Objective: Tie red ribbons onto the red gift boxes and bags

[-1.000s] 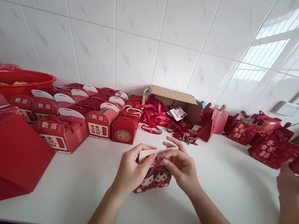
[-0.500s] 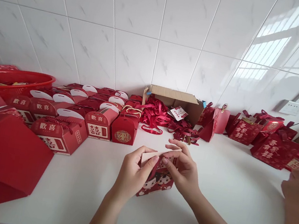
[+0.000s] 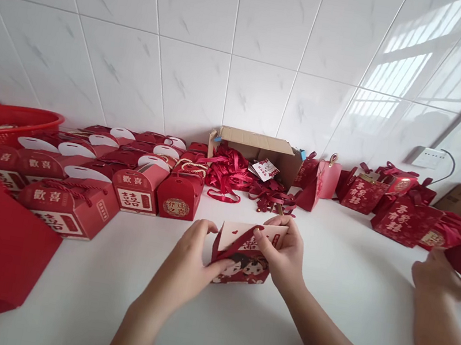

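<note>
A small red and cream paper gift box with two cartoon figures on its front stands on the white table, between my hands. Its cream top edge faces up, and a dark red ribbon runs slantwise across the front. My left hand grips the left side, thumb on the printed front and fingers toward the back. My right hand closes on the upper right corner, its thumb pressing the ribbon's upper end against the box. The right fingertips are hidden behind the box.
Rows of red gift boxes stand at the left, near a red plastic basket. Behind my hands, a cardboard box spills red ribbons. Red bags stand at the right, where another person's hand holds a red item.
My left hand has slid from the box's top edge down its left side. The box has turned and its front shows more. The view has shifted right.
</note>
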`<state>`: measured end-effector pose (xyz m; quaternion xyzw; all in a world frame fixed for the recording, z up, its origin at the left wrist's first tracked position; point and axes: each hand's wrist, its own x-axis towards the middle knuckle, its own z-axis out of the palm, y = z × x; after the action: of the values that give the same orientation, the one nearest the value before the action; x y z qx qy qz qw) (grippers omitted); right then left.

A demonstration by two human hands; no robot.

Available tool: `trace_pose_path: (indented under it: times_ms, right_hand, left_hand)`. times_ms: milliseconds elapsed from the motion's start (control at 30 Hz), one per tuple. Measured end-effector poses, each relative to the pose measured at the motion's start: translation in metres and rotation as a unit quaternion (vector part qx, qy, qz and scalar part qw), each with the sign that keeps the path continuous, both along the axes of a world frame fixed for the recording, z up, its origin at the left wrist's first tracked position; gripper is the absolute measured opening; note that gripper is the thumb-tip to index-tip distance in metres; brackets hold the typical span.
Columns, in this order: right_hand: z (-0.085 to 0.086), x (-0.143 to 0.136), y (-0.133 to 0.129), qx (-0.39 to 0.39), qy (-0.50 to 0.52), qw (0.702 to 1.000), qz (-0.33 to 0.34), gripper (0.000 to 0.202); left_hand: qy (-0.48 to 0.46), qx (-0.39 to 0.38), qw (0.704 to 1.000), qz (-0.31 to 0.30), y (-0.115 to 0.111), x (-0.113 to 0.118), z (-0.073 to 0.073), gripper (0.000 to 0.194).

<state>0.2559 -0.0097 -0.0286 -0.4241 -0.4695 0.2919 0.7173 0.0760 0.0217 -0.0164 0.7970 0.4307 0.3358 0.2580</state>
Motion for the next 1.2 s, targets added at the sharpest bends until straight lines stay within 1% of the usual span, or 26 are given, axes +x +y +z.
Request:
trace_pose_path:
  times_ms: [67,100,167,200,267,333,400,467,500,567,600,633,700,733,800,867,933,1000,1067,1200]
  right_hand:
    - [0.002,0.003,-0.001,0.008,0.007,1.0,0.001,0.032]
    - [0.003,0.005,-0.002,0.011,0.009,1.0,0.002,0.032]
    - [0.005,0.008,-0.003,0.018,0.011,1.0,0.002,0.031]
    - [0.005,0.008,-0.004,0.023,0.008,1.0,0.003,0.03]
    - [0.006,0.007,-0.006,0.041,-0.019,0.999,0.007,0.028]
    - [0.006,0.001,-0.011,0.082,-0.076,0.994,0.017,0.027]
    - [0.005,-0.008,-0.018,0.155,-0.149,0.976,0.02,0.025]
    - [0.004,-0.017,-0.025,0.241,-0.213,0.947,0.008,0.026]
    - [0.003,-0.021,-0.028,0.277,-0.238,0.931,0.001,0.027]
    - [0.002,-0.026,-0.032,0.321,-0.275,0.906,-0.008,0.028]
    - [0.002,-0.027,-0.033,0.331,-0.287,0.899,-0.009,0.028]
    - [0.002,-0.027,-0.034,0.337,-0.296,0.894,-0.009,0.028]
    - [0.001,-0.026,-0.033,0.341,-0.307,0.888,-0.009,0.028]
    - [0.001,-0.025,-0.033,0.344,-0.31,0.886,-0.008,0.028]
    - [0.001,-0.024,-0.032,0.346,-0.312,0.885,-0.006,0.029]
    - [0.001,-0.023,-0.031,0.345,-0.309,0.886,-0.006,0.029]
    - [0.001,-0.021,-0.031,0.342,-0.309,0.887,-0.007,0.03]
    - [0.001,-0.02,-0.031,0.338,-0.313,0.888,-0.006,0.032]
    - [0.002,-0.018,-0.031,0.332,-0.315,0.889,-0.007,0.034]
    - [0.004,-0.017,-0.031,0.327,-0.305,0.894,-0.014,0.034]
  left_hand:
    - [0.021,0.002,1.0,-0.023,0.003,-0.007,0.005,0.019]
    - [0.026,0.001,0.999,-0.038,0.004,-0.011,0.008,0.017]
    - [0.012,0.001,0.998,-0.065,0.005,-0.02,0.015,0.019]
    - [-0.01,0.008,0.997,-0.075,0.004,-0.024,0.019,0.019]
    - [-0.087,0.036,0.992,-0.081,0.0,-0.031,0.027,0.014]
    - [-0.198,0.065,0.976,-0.058,-0.009,-0.035,0.033,0.007]
    - [-0.312,0.085,0.946,-0.035,-0.022,-0.034,0.039,0.006]
    - [-0.394,0.077,0.915,-0.022,-0.037,-0.03,0.044,0.007]
    - [-0.419,0.066,0.905,-0.021,-0.044,-0.027,0.046,0.012]
    - [-0.442,0.062,0.895,-0.009,-0.055,-0.022,0.05,0.032]
    - [-0.436,0.069,0.897,0.001,-0.059,-0.021,0.051,0.037]
    - [-0.414,0.079,0.907,0.008,-0.061,-0.02,0.051,0.035]
    - [-0.33,0.079,0.941,0.008,-0.06,-0.022,0.051,0.012]
    - [-0.281,0.065,0.957,-0.007,-0.059,-0.024,0.05,0.006]
    - [-0.194,0.035,0.977,-0.075,-0.053,-0.028,0.048,0.017]
    - [-0.147,0.025,0.977,-0.149,-0.047,-0.031,0.046,0.028]
    - [-0.126,0.037,0.972,-0.193,-0.041,-0.03,0.044,0.037]
    - [-0.128,0.057,0.971,-0.195,-0.038,-0.028,0.043,0.035]
    - [-0.136,0.058,0.972,-0.185,-0.037,-0.025,0.043,0.03]
    - [-0.129,0.01,0.98,-0.153,-0.038,-0.022,0.043,0.024]
